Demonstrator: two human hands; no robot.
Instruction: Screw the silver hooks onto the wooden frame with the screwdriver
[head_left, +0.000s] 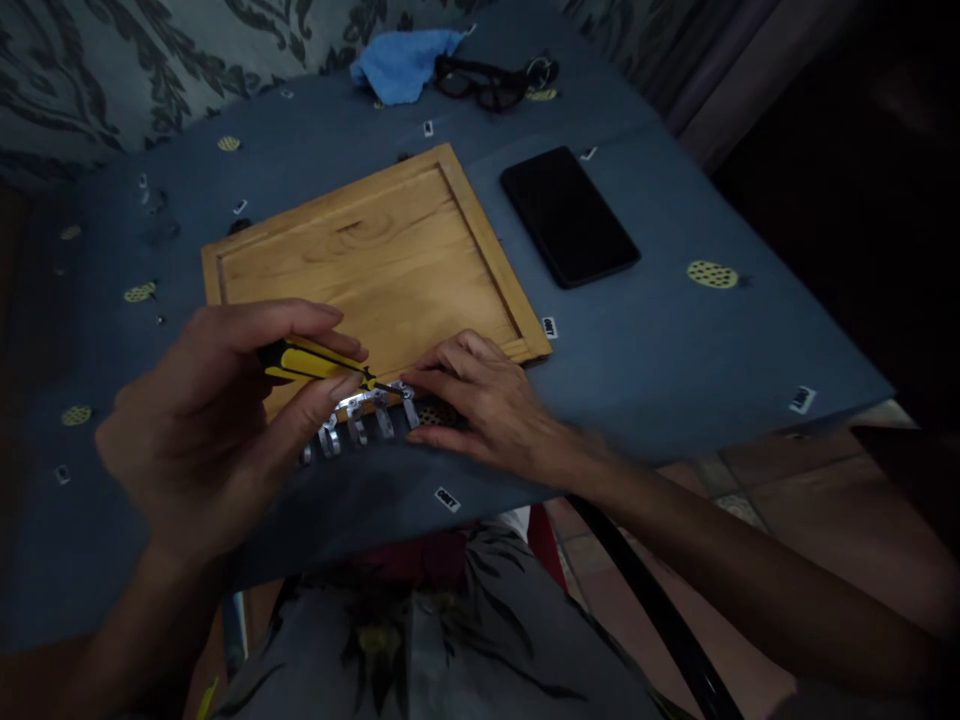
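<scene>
My left hand (202, 430) is closed around a screwdriver (311, 362) with a yellow and black handle, thumb and fingers near its front end. The screwdriver's tip points right, at the end of a shiny metal hook rail (352, 402) with several curved hooks. This rail lies along the near edge of a framed wooden board (360, 255), its hooks hanging toward me. With fingers and thumb on either side of the rail's right end, my right hand (480, 400) grips it. My left hand covers the board's near left corner and part of the rail.
A black phone (570, 215) lies right of the board. Behind it are a blue cloth (405, 62) and dark glasses (487, 85). A small screw-like piece (160, 320) sits at left on the blue tablecloth (675, 350). The table's near edge runs close below my hands.
</scene>
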